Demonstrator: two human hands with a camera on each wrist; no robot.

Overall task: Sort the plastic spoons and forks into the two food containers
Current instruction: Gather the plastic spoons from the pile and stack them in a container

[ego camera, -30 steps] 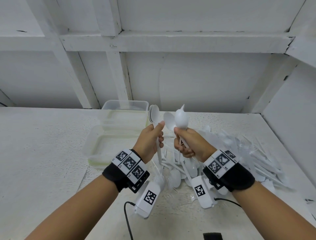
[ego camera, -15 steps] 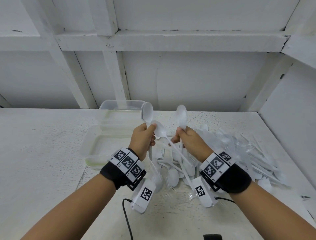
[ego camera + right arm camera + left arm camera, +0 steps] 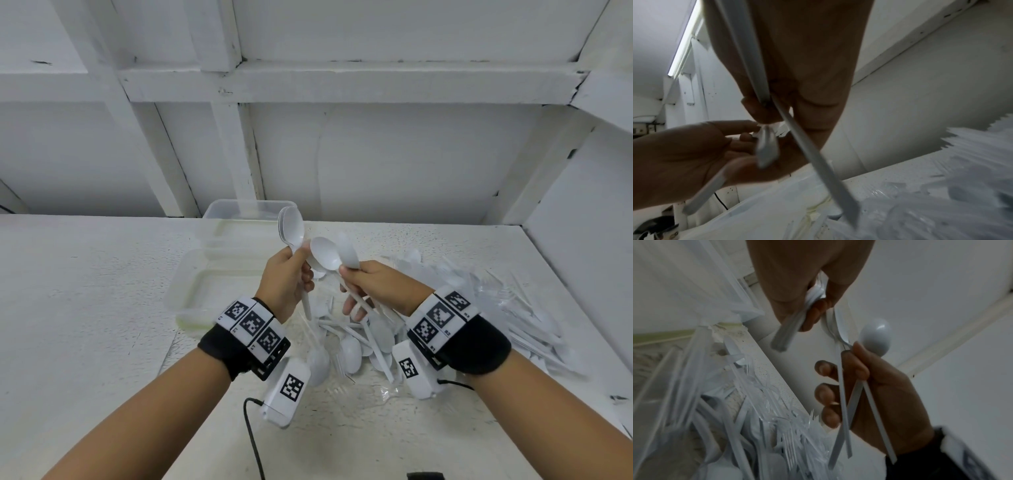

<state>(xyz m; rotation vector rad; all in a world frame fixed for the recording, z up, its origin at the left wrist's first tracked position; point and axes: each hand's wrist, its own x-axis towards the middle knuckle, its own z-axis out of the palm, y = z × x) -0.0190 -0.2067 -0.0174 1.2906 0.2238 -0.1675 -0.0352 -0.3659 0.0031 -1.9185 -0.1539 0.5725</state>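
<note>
Left hand (image 3: 286, 282) grips a nested stack of spoons (image 3: 293, 228) by the handles, bowls up; their count is unreadable. Right hand (image 3: 378, 286) holds several loose spoons (image 3: 325, 253), handles crossing below the fingers. Both are raised over the cutlery pile (image 3: 356, 342) on the counter (image 3: 85, 308). Two clear containers (image 3: 212, 284) stand left of the pile, the contents indistinct. Wrist views are blurred.
</note>
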